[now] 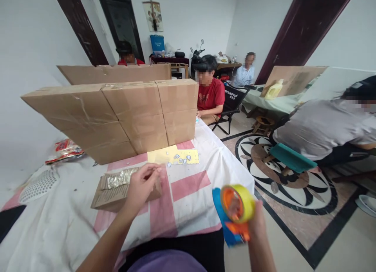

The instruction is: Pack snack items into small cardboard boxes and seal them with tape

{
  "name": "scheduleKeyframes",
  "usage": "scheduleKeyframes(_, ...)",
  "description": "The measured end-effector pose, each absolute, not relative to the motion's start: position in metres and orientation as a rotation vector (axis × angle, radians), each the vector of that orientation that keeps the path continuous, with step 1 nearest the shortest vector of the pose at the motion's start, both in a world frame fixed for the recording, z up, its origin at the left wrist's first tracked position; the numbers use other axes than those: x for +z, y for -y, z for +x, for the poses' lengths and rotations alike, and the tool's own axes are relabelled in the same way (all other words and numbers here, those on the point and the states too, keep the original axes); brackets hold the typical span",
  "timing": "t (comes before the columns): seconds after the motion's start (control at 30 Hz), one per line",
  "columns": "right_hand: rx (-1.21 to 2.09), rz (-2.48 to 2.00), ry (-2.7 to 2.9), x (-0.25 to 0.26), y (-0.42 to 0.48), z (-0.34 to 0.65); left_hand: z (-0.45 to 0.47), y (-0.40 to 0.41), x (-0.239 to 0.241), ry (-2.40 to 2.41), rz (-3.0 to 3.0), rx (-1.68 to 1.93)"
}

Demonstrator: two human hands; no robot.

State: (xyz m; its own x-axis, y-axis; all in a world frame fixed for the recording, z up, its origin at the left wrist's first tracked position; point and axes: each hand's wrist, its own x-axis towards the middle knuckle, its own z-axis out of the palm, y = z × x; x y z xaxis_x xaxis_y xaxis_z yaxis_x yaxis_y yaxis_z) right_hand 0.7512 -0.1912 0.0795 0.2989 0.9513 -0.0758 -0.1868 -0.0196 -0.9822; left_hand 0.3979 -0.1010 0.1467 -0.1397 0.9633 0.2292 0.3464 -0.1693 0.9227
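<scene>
My right hand grips a tape dispenser with a yellow roll, an orange hub and a blue and orange body. It is held off the table's front right edge and is slightly blurred. A small cardboard box lies on the table, with shiny, crinkled clear tape across its top. Over the right part of this box is my left hand, its thumb and fingers drawn together in a pinch. Whether anything thin is between those fingertips is hidden.
Stacked cardboard boxes form a wall across the table's far side. Beyond my left hand lies a yellow sheet with several small pieces. Red packaging rests at left. A person in red sits past the boxes; another in grey is at right.
</scene>
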Motion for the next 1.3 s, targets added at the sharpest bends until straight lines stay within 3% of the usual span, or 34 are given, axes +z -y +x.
scheduleKeyframes(0.1, 0.984, -1.289, 0.736, 0.062, 0.112, 0.716, 0.406, 0.100, 0.161, -1.422, 1.398, 1.418)
scheduleKeyframes(0.23, 1.131, -1.324, 1.008, 0.035, 0.036, 0.667, 0.404, 0.097, 0.165, -1.352, 1.368, 1.430)
scheduleKeyframes(0.47, 1.044, -1.422, 1.109, 0.016, 0.020, 0.655, 0.392, 0.098, 0.167, -1.383, 1.358, 1.401)
scheduleKeyframes(0.63, 0.793, -1.484, 1.146, 0.044, 0.039, 0.675, 0.389, 0.103, 0.168, -1.406, 1.382, 1.360)
scheduleKeyframes(0.97, 0.849, -0.869, 1.684, 0.144, 0.102, 0.591, 0.402, 0.144, 0.124, -1.410, 1.600, 1.173)
scheduleKeyframes(1.13, 0.777, -0.820, 1.733, 0.153, 0.107, 0.578, 0.391, 0.153, 0.106, -1.393, 1.489, 1.137)
scheduleKeyframes(1.3, 0.766, -0.755, 1.753, 0.155, 0.108, 0.561, 0.375, 0.174, 0.117, -1.380, 1.282, 1.170)
